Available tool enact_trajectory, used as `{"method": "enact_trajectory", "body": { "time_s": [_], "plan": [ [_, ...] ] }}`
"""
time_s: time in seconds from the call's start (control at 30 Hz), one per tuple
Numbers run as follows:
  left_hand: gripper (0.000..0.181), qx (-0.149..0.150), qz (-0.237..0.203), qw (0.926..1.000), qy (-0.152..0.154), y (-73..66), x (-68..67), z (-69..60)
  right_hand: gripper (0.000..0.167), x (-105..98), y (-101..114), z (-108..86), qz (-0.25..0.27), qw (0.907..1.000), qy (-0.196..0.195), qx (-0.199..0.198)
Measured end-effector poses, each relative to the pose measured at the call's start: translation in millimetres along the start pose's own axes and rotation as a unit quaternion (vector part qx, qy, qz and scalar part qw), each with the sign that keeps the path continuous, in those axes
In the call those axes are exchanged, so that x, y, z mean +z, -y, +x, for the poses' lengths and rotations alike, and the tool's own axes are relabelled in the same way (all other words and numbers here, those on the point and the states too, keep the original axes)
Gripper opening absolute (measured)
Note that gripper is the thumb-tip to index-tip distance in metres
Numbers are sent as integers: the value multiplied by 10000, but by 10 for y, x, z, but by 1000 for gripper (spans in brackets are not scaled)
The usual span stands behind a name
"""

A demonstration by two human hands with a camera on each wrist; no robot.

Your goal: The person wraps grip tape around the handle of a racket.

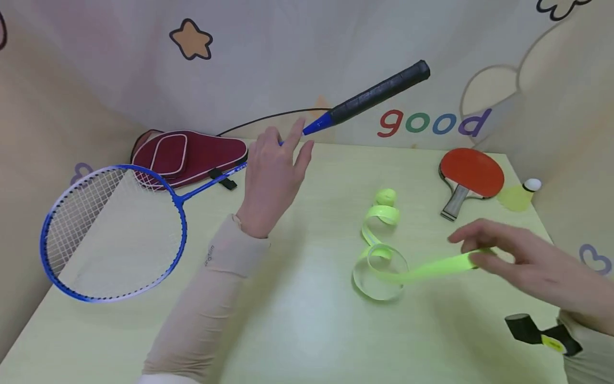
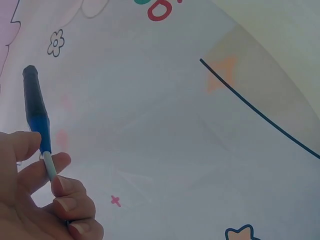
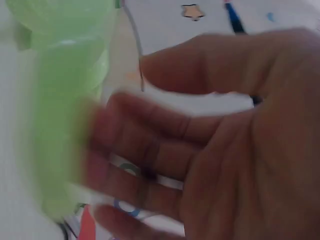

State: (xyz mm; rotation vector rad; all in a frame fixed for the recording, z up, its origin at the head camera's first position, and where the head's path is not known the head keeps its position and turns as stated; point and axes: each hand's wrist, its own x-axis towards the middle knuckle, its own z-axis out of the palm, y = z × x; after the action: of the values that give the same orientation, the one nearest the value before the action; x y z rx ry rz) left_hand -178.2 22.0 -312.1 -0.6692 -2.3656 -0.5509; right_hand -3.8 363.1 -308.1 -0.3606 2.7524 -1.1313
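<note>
A blue badminton racket [image 1: 379, 94] is held up above the table in the left hand [image 1: 272, 181], its black handle pointing up right and its head down left. In the left wrist view, curled fingers [image 2: 72, 202] grip the thin shaft just below the blue cone of the handle [image 2: 36, 97]. A bright green strip [image 1: 438, 268] lies in loose coils, one end stretched up to the fingers of the right hand [image 1: 532, 266]. In the right wrist view the strip [image 3: 55, 120] is blurred at the fingertips; the right hand [image 3: 220, 140] has its thumb apart from its fingers.
A dark red bag [image 1: 206, 152] lies at the back left, a small black item [image 1: 224, 180] beside it. At the back right are a red table tennis paddle [image 1: 472, 172] and a yellow shuttlecock [image 1: 515, 197]. A green ball [image 1: 386, 197] sits behind the coils.
</note>
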Motion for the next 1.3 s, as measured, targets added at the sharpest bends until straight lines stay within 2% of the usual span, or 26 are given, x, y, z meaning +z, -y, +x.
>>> {"method": "enact_trajectory", "body": {
  "time_s": [0.03, 0.1, 0.17, 0.3, 0.4, 0.47, 0.53, 0.57, 0.6, 0.7, 0.77, 0.83, 0.9, 1.0, 1.07, 1.13, 1.23, 1.3],
  "plan": [
    [38, -10, -61, 10000, -32, 6, -11, 3, 21, 46, -77, 68, -744, 9957, 346, 429],
    [37, 0, -151, 9999, -49, 4, -23, 3, 31, 148, -223, 236, -1269, 9860, 612, 888],
    [35, 9, -200, 9998, -56, -9, -30, 2, 46, 212, -302, 426, -1326, 9832, 491, 1154],
    [30, 36, -127, 9999, -99, -43, -44, 0, 67, 242, -408, 855, -831, 9857, -21, 1462],
    [30, -19, -92, 9999, -112, -13, -88, -10, 78, 269, -520, 1193, -985, 9768, 59, 1898],
    [30, -61, -119, 9998, -112, 8, -113, -21, 78, 291, -615, 1360, -1345, 9647, 254, 2252],
    [29, -86, -128, 9998, -131, 30, -132, -32, 70, 302, -709, 1462, -1618, 9525, 453, 2541],
    [29, -75, -112, 9998, -166, 42, -139, -36, 63, 309, -753, 1498, -1723, 9490, 458, 2602],
    [28, -52, -96, 9997, -206, 52, -147, -39, 58, 311, -793, 1522, -1745, 9492, 385, 2591],
    [27, 61, -96, 9993, -369, 69, -176, -31, 43, 303, -805, 1528, -1346, 9621, -132, 2369],
    [27, 169, -126, 9985, -503, 66, -217, -13, 43, 292, -683, 1480, -695, 9728, -668, 2106],
    [28, 251, -168, 9975, -634, 38, -256, 22, 46, 267, -488, 1395, -25, 9766, -1247, 1754],
    [28, 294, -181, 9965, -757, -7, -291, 61, 38, 240, -255, 1302, 627, 9716, -1821, 1378],
    [27, 219, -256, 9957, -867, -64, -337, 98, 25, 254, 97, 1212, 1716, 9521, -2442, 663],
    [27, 106, -366, 9953, -893, -104, -347, 109, 22, 285, 304, 1173, 2119, 9396, -2677, 241],
    [27, -37, -497, 9945, -924, -144, -331, 103, 22, 330, 471, 1139, 2303, 9310, -2829, -114],
    [27, -162, -579, 9938, -930, -211, -291, 68, 28, 401, 624, 1107, 1982, 9264, -3152, -565],
    [27, -138, -611, 9938, -916, -254, -255, 48, 30, 427, 686, 1098, 1979, 9168, -3380, -778]
  ]
}}
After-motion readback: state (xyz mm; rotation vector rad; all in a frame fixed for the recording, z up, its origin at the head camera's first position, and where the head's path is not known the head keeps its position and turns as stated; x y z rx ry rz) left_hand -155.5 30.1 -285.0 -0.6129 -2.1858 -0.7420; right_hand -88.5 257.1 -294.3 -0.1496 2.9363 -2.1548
